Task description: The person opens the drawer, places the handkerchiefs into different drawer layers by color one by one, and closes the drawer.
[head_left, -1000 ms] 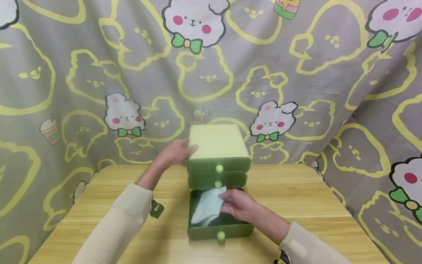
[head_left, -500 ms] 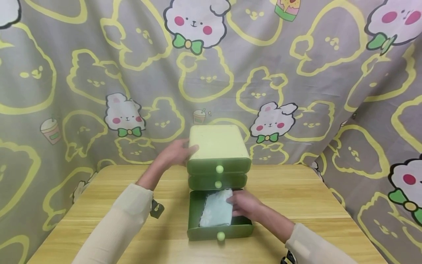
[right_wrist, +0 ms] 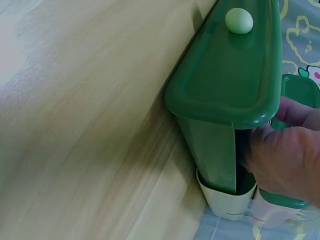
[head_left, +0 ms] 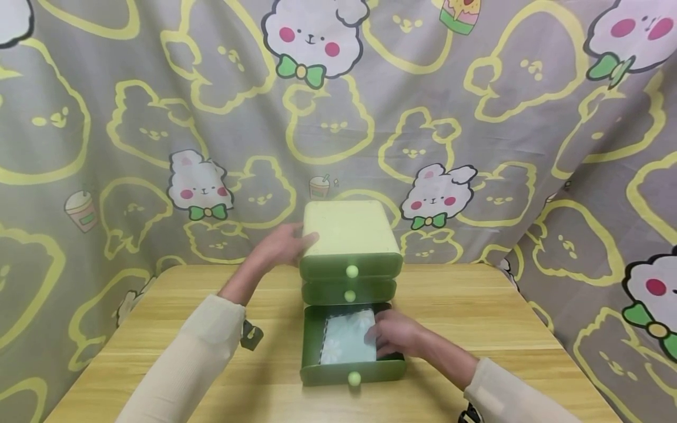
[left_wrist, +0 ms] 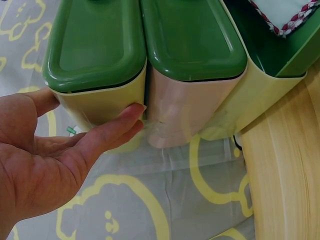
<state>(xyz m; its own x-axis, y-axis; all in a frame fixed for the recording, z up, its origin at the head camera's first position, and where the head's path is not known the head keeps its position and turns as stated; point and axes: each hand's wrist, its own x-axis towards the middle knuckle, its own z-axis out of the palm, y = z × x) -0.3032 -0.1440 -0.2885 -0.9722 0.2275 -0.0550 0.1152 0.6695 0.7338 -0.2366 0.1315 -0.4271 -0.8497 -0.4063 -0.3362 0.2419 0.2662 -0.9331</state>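
Note:
A small cabinet has a pale yellow top and green drawer fronts with round knobs. Its bottom drawer is pulled out. Inside lies a pale blue flowered cloth, nearly flat; the left wrist view shows braided trim on the cloth. My left hand rests at the cabinet's upper left, thumb on top; its straight fingers touch the side wall. Loosely bent, my right hand reaches into the drawer over the cloth's right edge. Blur and the drawer wall hide its fingertips in the right wrist view.
The cabinet stands on a wooden table near its back edge. Two upper drawers, the top one and the middle one, are pushed in. A grey curtain with cartoon animals hangs behind and at the sides.
The cloth has gone from raised and folded over in my right hand to lying nearly flat in the drawer. My right hand has moved slightly right and down; the left stays put.

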